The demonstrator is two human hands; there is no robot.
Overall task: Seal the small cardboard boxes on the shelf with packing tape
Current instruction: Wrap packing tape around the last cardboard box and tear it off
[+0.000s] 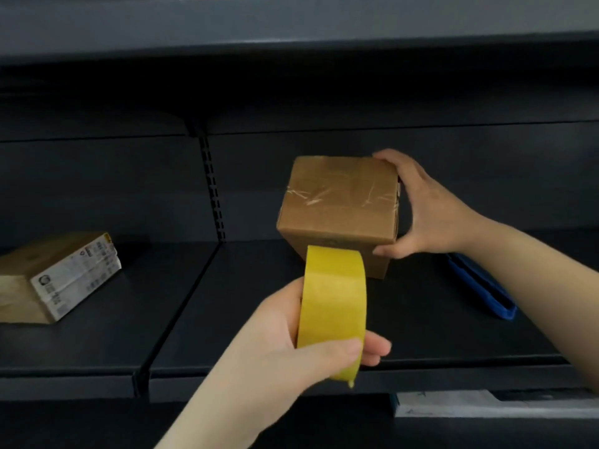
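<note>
Small cardboard box [337, 202] standing on the dark shelf [259, 319], clasped at its right side by the right hand [428, 209], fingers curled over the far top corner and thumb against the near lower corner. Top face crossed by a wrinkled strip of clear tape; whether that seam is fully closed cannot be told. Roll of yellow packing tape [332, 309] pinched edge-on in the left hand [285, 335], thumb across the near rim and fingers behind, held just in front of and below the box, its upper edge overlapping the box's front face in view. No free tape end visible. Hands apart, each clamped on its own item. Probably light and fairly stiff, judging by the one-hand hold; walls likely to dent under hard squeeze, taped surface likely slick. Best held across opposite sides near the corners, away from the seam, leaving the top free for tape. Second box [55, 277], flatter and bearing a white printed label, lying well to the left of the left hand. Blue object [479, 286] lying on the shelf beneath the right forearm
</note>
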